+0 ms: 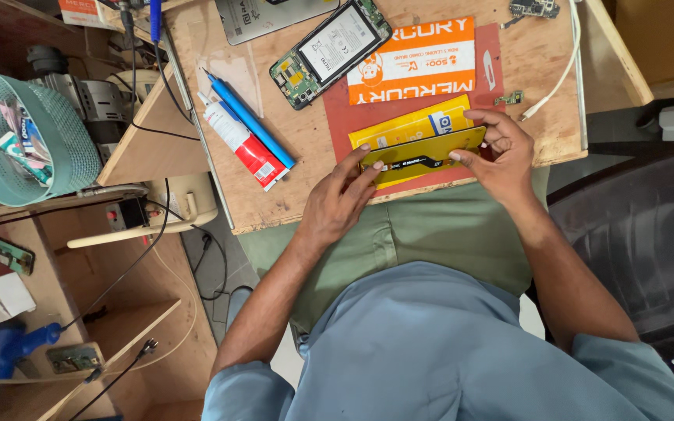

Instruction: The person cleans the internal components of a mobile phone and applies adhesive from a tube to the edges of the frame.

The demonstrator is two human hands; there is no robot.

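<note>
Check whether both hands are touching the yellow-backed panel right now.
Touching. The head view shows the left hand with fingertips on the yellow-backed panel's left end, and the right hand gripping its right end.

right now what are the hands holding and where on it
Both hands hold one flat yellow phone screen panel: the left hand pinches its left end, the right hand its right end, fingers on the edges.

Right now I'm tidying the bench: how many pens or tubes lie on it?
2: a blue pen and a red-and-white tube, side by side left of the opened phone. Others may be hidden.
</note>
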